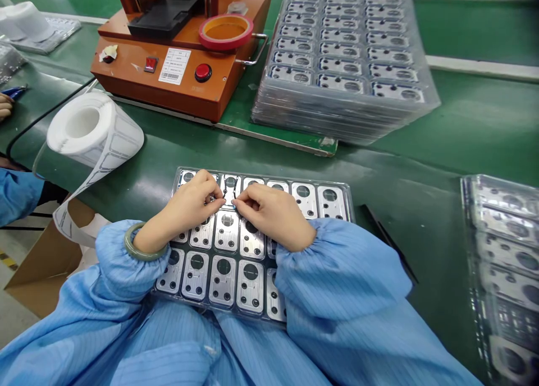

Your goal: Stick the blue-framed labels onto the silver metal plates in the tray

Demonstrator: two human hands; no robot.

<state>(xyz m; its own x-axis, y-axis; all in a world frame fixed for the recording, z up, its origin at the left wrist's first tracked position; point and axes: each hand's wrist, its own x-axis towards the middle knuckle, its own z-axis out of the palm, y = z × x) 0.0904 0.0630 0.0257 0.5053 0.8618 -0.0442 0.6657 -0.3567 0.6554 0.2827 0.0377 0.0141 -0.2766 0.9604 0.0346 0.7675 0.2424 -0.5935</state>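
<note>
A clear tray point(348, 198) filled with rows of silver plates with dark round holes lies in front of me. Over its back row, my left hand point(191, 201) and my right hand point(272, 212) almost meet at one plate point(230, 185). Both hands have thumb and forefinger pinched on a thin dark-edged piece, too small to make out, at that plate's surface. The other fingers are curled in. My hands and sleeves hide part of the tray.
An orange machine point(155, 94) with a red tape roll point(226, 32) stands at the back. Left is a label roll point(96, 128); behind right, stacked trays point(337, 105). More trays point(505, 251) lie right, near black tweezers point(387, 243). Another person's hand point(5, 106) shows far left.
</note>
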